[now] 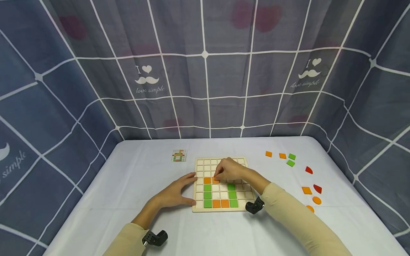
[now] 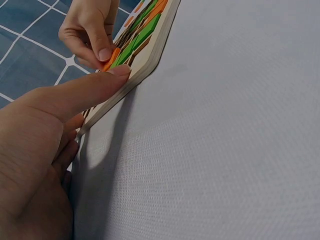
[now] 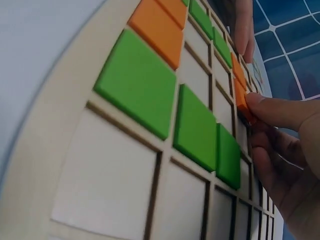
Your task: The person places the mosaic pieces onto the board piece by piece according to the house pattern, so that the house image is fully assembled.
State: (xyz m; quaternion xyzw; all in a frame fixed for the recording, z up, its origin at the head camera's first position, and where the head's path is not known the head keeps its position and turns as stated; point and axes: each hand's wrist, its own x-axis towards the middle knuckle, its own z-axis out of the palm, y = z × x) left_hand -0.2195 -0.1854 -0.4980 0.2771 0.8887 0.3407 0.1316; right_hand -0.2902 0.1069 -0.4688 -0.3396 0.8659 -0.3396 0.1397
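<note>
A wooden grid board (image 1: 199, 209) lies on the white table, with green and orange square tiles set in several cells. My left hand (image 1: 174, 192) rests against the board's left edge, thumb and fingers spread and fairly straight along it. Over the board, my right hand (image 1: 229, 170) pinches an orange square tile (image 3: 241, 100) between thumb and fingers, at the cell just right of another orange tile (image 1: 207, 180). Down the left side of the pattern runs a column of green tiles (image 1: 208, 195); a matching green column (image 3: 137, 82) stands on the right, with orange tiles (image 1: 221, 203) between them at the bottom.
A small pattern card (image 1: 179, 155) lies behind the board to the left. Loose pieces are scattered on the right: orange squares (image 1: 282, 155), green tiles (image 1: 290, 163), red pieces (image 1: 309, 170) and orange discs (image 1: 316, 200). A grey checked curtain (image 1: 224, 78) surrounds the table.
</note>
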